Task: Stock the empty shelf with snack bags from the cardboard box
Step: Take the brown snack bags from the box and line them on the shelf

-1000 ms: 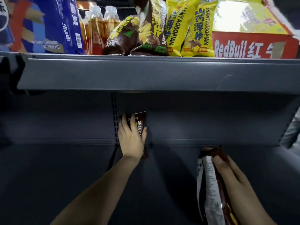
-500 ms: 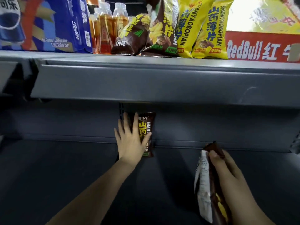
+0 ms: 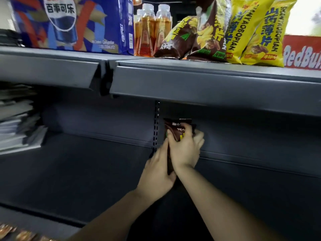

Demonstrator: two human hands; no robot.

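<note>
Brown snack bags stand upright against the back wall of the dark grey lower shelf, beside the slotted upright. My right hand grips the top of a brown bag, fingers curled over it. My left hand holds the bags' lower left side, with fingers along the edge and the thumb tucked under. How many bags stand there is hidden by my hands. The cardboard box is out of view.
The upper shelf carries a blue Pepsi carton, tea bottles, brown and yellow snack bags and a red RedBull box. Stacked papers fill the neighbouring bay on the left.
My right hand has carried its brown bag up and left to the back wall, next to the first bag. My left hand has slid down to the bags' lower side. The view has swung left.
</note>
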